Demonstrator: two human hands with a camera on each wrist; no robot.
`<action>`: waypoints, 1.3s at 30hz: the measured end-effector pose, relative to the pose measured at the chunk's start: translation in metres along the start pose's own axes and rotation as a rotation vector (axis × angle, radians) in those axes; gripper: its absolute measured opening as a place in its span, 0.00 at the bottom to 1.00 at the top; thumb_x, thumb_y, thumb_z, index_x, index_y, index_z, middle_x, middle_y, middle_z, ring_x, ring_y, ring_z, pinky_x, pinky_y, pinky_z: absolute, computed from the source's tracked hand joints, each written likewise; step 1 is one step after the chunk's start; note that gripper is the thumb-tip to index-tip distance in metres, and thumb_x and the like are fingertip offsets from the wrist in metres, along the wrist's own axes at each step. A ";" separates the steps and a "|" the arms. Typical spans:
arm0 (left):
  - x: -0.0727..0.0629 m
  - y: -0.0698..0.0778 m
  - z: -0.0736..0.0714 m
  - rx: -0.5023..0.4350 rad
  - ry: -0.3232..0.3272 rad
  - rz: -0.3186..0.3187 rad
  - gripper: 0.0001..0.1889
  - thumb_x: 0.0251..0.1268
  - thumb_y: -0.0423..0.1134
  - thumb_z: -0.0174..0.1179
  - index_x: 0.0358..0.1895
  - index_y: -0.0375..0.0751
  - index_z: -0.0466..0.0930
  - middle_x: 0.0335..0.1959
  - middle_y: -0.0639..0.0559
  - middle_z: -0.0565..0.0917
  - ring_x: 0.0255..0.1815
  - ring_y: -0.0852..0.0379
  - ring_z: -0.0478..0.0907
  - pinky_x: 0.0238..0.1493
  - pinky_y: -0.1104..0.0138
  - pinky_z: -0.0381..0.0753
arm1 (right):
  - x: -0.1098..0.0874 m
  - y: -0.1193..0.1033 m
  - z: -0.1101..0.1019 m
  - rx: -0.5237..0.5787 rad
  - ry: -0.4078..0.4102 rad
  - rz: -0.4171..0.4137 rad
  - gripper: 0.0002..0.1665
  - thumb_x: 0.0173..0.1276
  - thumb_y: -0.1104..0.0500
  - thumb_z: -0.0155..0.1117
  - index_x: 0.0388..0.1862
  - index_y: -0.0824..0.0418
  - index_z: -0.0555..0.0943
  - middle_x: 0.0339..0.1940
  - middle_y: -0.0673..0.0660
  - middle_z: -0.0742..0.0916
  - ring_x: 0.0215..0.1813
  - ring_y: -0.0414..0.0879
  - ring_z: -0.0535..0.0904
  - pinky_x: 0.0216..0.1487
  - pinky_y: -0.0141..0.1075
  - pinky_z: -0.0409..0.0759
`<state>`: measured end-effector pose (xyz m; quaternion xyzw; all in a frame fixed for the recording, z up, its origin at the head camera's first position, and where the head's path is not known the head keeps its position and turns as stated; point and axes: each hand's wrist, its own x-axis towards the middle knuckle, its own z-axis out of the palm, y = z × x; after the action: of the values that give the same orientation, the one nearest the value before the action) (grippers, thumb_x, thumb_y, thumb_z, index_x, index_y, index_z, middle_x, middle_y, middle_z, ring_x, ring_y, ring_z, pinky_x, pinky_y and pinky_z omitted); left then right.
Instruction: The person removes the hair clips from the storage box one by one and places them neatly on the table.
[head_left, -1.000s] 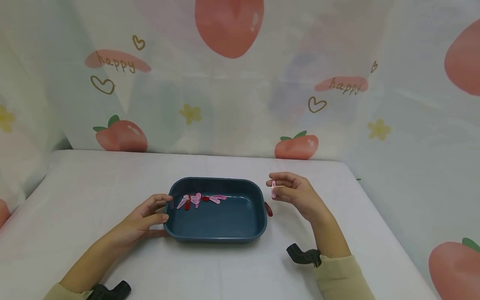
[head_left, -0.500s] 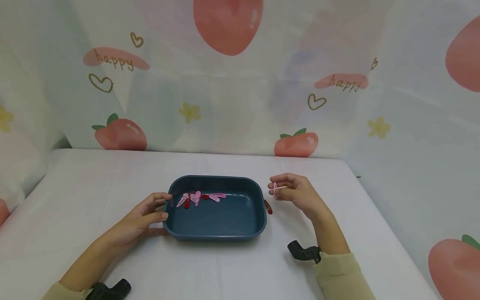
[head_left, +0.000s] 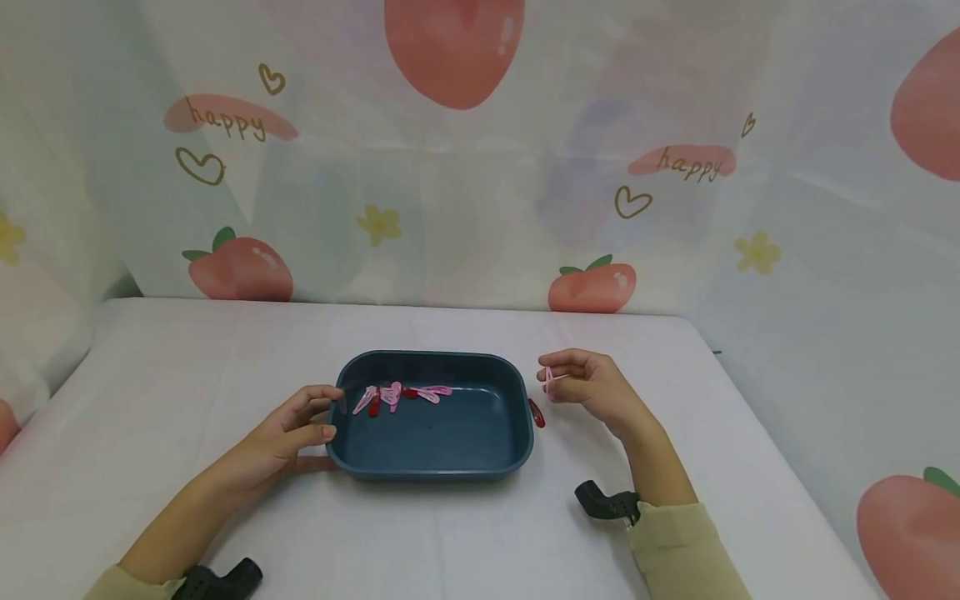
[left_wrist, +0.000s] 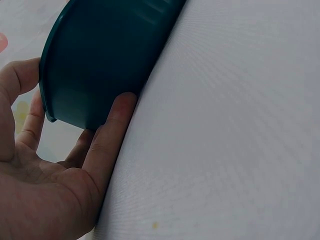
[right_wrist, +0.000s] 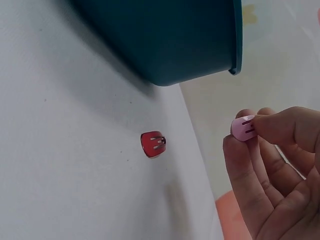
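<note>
My left hand [head_left: 288, 427] holds the left end of a dark teal tray [head_left: 431, 477], with fingertips at its rim; in the left wrist view, other fingers [left_wrist: 120, 107] lie against its outer wall near the tabletop. Off the tray's right end, my right hand [head_left: 588, 385] pinches a pink snap hair clip [right_wrist: 244, 128] between thumb and fingertips, raised over the table. A red snap hair clip [right_wrist: 152, 144] lies on the cloth beside the tray's right wall. Inside the tray, several pink hair clips [head_left: 391, 396] and red ones [head_left: 374, 406] sit in a row towards the back left.
A white cloth [head_left: 420, 542] covers the table. Behind it hangs a curtain [head_left: 465, 208] printed with peaches, hearts and flowers. Black camera mounts [head_left: 607, 502] are strapped to both wrists.
The pink hair clip has turned a little in my right fingertips, and that hand has shifted very slightly. My left hand, the tray and the other clips keep their places.
</note>
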<state>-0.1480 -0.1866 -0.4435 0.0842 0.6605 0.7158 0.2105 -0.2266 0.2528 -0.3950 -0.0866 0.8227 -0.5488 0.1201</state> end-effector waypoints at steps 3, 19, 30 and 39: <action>0.001 0.000 0.000 0.004 0.002 0.001 0.25 0.75 0.37 0.55 0.71 0.45 0.59 0.77 0.35 0.53 0.72 0.33 0.59 0.58 0.45 0.80 | 0.001 0.002 0.000 -0.020 -0.002 0.004 0.23 0.70 0.66 0.62 0.63 0.71 0.75 0.52 0.71 0.83 0.45 0.47 0.83 0.49 0.34 0.86; 0.004 -0.001 -0.001 0.008 0.020 -0.024 0.29 0.74 0.36 0.56 0.73 0.41 0.54 0.76 0.37 0.54 0.71 0.35 0.61 0.57 0.45 0.81 | 0.002 0.015 0.001 -0.127 -0.009 0.070 0.20 0.67 0.67 0.63 0.59 0.67 0.80 0.40 0.62 0.83 0.40 0.51 0.82 0.45 0.37 0.87; 0.002 0.002 0.000 -0.001 -0.002 -0.004 0.27 0.75 0.36 0.55 0.72 0.43 0.58 0.76 0.35 0.54 0.69 0.39 0.64 0.57 0.46 0.81 | 0.005 0.020 0.001 -0.192 -0.037 0.085 0.18 0.67 0.67 0.63 0.56 0.66 0.82 0.36 0.60 0.84 0.36 0.50 0.82 0.42 0.35 0.86; 0.001 0.002 0.000 0.007 0.013 -0.019 0.27 0.74 0.37 0.56 0.71 0.44 0.58 0.77 0.36 0.54 0.69 0.38 0.63 0.57 0.46 0.81 | 0.003 0.012 0.004 -0.316 -0.035 0.116 0.17 0.66 0.67 0.66 0.54 0.64 0.83 0.36 0.59 0.84 0.35 0.48 0.81 0.40 0.32 0.84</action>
<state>-0.1497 -0.1862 -0.4418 0.0740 0.6651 0.7120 0.2128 -0.2279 0.2527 -0.4078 -0.0663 0.9002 -0.4031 0.1508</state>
